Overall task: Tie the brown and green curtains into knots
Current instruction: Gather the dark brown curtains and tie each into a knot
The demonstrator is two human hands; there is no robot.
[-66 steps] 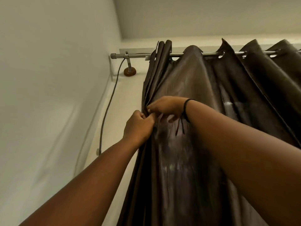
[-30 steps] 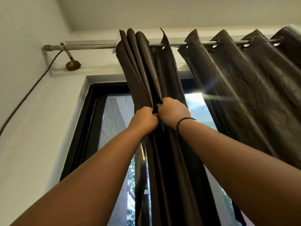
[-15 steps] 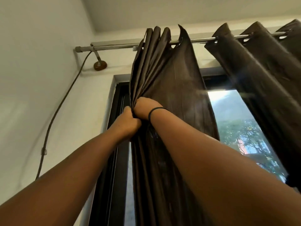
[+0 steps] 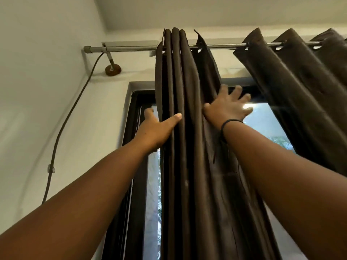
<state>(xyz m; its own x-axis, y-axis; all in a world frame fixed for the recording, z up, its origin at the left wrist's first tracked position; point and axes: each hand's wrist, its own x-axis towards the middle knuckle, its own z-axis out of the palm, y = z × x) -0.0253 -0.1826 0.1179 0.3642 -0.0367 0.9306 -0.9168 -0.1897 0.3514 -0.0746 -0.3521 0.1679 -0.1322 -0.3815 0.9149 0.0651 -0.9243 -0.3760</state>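
The brown curtain hangs from a metal rod, its left part bunched into narrow upright folds. My left hand is spread at the left edge of the bunch, thumb lying across the front folds and fingers reaching behind them. My right hand is spread wide on the right side of the bunch, its fingers straight. More of the brown curtain hangs in looser folds at the right. No green curtain is in view.
A dark window frame stands behind the curtain, with bright glass between the two hanging parts. A cable runs down the white wall at the left from the rod bracket. The ceiling is close above.
Both hands, which were gripping the gathered folds together, have let go and spread open on either side of the bunch. The folds now hang straighter.
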